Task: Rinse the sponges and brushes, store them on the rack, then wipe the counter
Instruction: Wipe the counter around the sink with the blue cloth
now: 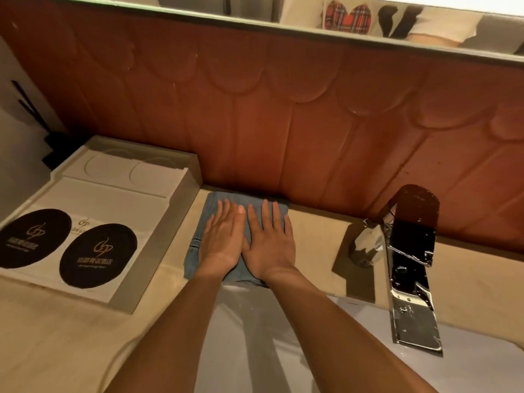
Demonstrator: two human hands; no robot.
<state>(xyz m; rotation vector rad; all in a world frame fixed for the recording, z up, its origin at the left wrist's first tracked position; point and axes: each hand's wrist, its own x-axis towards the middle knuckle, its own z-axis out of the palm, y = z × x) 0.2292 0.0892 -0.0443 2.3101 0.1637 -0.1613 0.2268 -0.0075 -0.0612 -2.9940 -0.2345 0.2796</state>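
The beige tray (pixel 158 251) at the table's left edge holds two black round coasters (pixel 97 255). We press our left hand (pixel 224 236) and right hand (pixel 269 239) flat, fingers straight, gripping nothing, on the folded blue cloth (pixel 195 259) at the table's (pixel 312 236) back edge, between the tray and the chrome faucet (pixel 408 251), just behind the white sink (pixel 255 336).

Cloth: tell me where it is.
Head view, centre: cloth on the counter under left hand and right hand, between tray (left) and tap (right).
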